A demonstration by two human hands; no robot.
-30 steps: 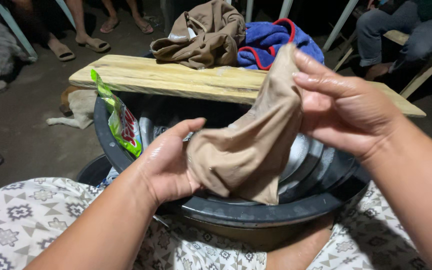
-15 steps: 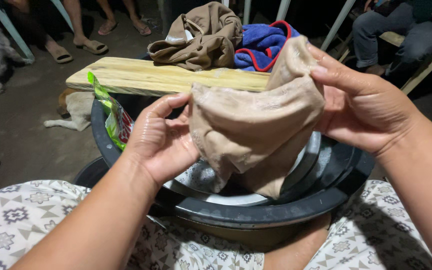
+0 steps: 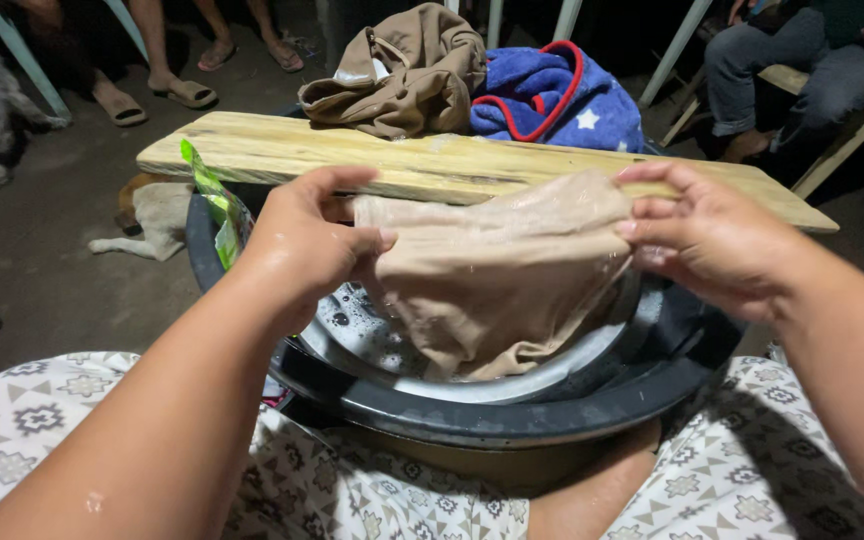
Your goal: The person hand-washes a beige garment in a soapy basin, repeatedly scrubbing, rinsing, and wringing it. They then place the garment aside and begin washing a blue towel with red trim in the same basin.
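Head view: left hand (image 3: pixel 302 240) and right hand (image 3: pixel 707 235) are pinching a wet tan garment (image 3: pixel 492 275), fingers clamped on its top edge, stretching it over the dark basin (image 3: pixel 512 415) so drips are falling inside.

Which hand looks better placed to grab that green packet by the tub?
Probably the left hand: the green packet sits at the dark tub's left rim, right beside it. The right hand grips the wet tan cloth on the far side.

Dim bare floor (image 3: pixel 62 270), chair legs (image 3: pixel 674 50)
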